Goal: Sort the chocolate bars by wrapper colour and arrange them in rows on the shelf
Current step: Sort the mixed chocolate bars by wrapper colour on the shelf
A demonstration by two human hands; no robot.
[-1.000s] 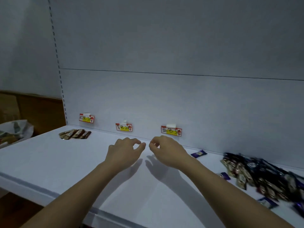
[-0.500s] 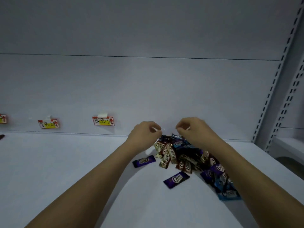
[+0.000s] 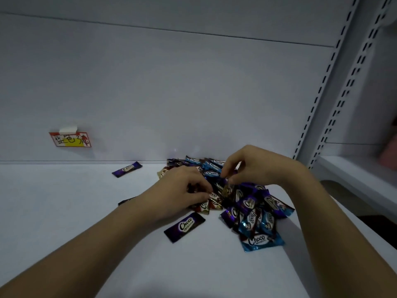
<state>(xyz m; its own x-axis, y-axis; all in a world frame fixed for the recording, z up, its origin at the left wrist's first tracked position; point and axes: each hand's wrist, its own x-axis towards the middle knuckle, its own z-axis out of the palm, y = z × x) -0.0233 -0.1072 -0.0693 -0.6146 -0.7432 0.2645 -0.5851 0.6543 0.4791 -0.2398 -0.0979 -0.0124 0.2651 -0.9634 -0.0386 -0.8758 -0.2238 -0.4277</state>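
A heap of small chocolate bars (image 3: 249, 203) in purple, blue and brown-gold wrappers lies on the white shelf (image 3: 64, 222) near the back wall. My left hand (image 3: 182, 190) rests on the heap's left side, fingers curled down onto a brown-gold bar (image 3: 211, 201). My right hand (image 3: 247, 166) is over the heap's back, its fingertips pinching at a bar in the middle of the pile. Loose purple bars lie apart: one (image 3: 184, 226) in front of my left hand, another (image 3: 127, 168) to the left by the wall.
A red and yellow paper label (image 3: 71, 139) is taped to the back wall at the left. A slotted shelf upright (image 3: 326, 104) stands at the right, with a neighbouring shelf (image 3: 354, 179) beyond it. A dark bar edge (image 3: 126, 201) shows beside my left forearm.
My view swung right from the labels to the heap. Both hands have dropped from above the pile into it, and their fingers now close on bars.
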